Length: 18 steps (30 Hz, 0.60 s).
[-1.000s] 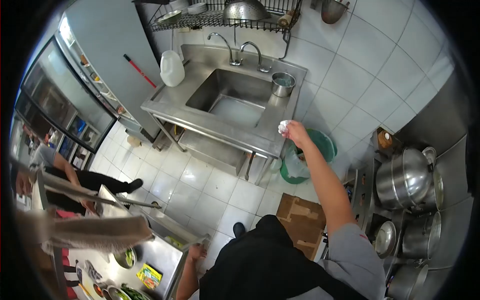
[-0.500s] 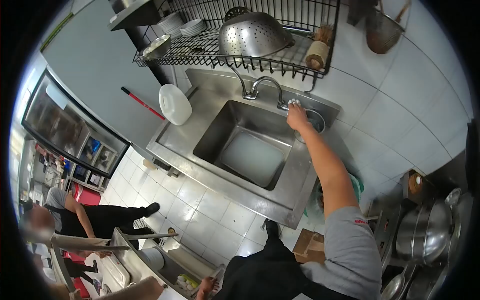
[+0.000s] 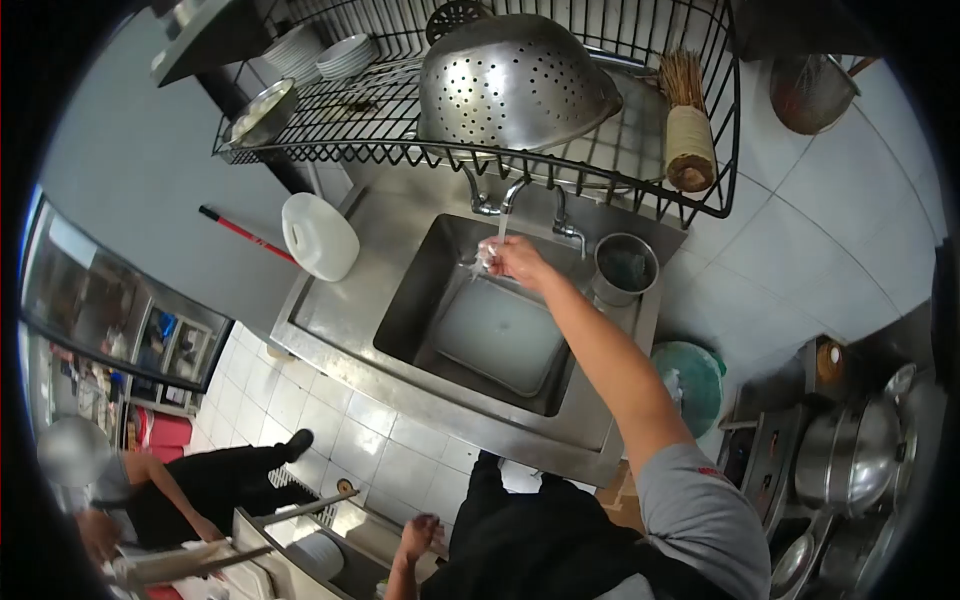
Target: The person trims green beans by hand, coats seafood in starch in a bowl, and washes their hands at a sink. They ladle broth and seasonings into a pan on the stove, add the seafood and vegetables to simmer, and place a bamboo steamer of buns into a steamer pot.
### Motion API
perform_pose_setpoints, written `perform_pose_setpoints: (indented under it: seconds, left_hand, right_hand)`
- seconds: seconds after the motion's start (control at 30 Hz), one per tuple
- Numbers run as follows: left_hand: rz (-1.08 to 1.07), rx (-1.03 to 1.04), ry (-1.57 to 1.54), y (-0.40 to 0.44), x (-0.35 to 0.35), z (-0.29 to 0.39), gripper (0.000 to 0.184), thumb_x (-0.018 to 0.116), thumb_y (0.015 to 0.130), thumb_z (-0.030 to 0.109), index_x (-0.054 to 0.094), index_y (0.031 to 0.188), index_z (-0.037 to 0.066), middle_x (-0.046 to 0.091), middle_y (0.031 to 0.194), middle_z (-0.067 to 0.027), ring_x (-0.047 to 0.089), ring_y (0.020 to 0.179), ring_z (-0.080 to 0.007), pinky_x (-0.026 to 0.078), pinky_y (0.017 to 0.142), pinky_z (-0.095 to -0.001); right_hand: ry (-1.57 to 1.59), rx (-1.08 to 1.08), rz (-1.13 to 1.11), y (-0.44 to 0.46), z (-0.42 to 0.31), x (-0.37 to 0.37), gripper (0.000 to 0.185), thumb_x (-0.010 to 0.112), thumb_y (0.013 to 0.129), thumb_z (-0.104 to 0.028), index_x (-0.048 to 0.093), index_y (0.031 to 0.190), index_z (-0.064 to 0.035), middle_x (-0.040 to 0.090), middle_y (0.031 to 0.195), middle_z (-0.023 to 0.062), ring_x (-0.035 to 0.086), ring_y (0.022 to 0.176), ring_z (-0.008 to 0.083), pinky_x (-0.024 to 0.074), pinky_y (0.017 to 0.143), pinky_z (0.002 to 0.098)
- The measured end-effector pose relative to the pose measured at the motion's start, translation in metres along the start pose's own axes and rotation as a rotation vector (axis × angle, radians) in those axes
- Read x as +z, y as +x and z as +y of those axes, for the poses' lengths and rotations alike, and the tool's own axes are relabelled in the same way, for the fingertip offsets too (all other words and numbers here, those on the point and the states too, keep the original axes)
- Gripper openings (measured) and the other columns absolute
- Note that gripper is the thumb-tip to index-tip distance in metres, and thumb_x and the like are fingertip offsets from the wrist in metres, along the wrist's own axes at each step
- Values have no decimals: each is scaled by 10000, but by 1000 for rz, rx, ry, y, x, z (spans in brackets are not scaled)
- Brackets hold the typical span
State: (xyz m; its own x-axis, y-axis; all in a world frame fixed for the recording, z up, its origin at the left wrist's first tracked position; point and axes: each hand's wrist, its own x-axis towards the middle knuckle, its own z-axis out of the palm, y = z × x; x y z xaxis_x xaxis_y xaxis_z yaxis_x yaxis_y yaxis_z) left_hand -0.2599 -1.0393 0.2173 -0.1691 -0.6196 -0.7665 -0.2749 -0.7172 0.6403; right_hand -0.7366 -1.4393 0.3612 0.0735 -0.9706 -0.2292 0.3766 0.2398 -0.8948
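Observation:
My right hand is under the running tap, above the sink basin. White suds and splashing water cover its fingers, which are loosely bent with no object visible in them. Cloudy water fills a rectangular tray in the basin below. Away from the sink, low in the view, my left hand hangs beside my dark apron, fingers loosely curled and apart, holding nothing I can see. To the right of the basin stands a metal pot with liquid in it, near the tap handle.
Above the sink, a wire rack holds a colander, a brush and stacked bowls. A white jug stands left of the basin. A green bucket is at right. Another person works at lower left.
My right hand has moved left from the tap handle to the spout, where water now runs. My left hand has risen from the lower counter. The view has shifted.

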Motion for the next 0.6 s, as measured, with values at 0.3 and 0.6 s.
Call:
perform_pose_setpoints:
  seconds: [0.3,0.6]
  left_hand:
    - [-299,559,346,32,26,314,293,541,969,167,566,1174,-41,671,999,-125,652,915,-190,522,787,-303]
    - [-824,726,357,23,106,416,254,540,968,112,566,1176,-30,648,1050,-107,613,963,-168,504,828,-302]
  right_hand:
    - [-625,-238,391,12,19,5,193,564,891,-215,613,804,-50,541,613,44,518,585,144,415,534,334]
    - [-720,-313,757,2,13,31,87,646,779,-125,620,852,-86,618,683,55,612,664,185,478,643,331]
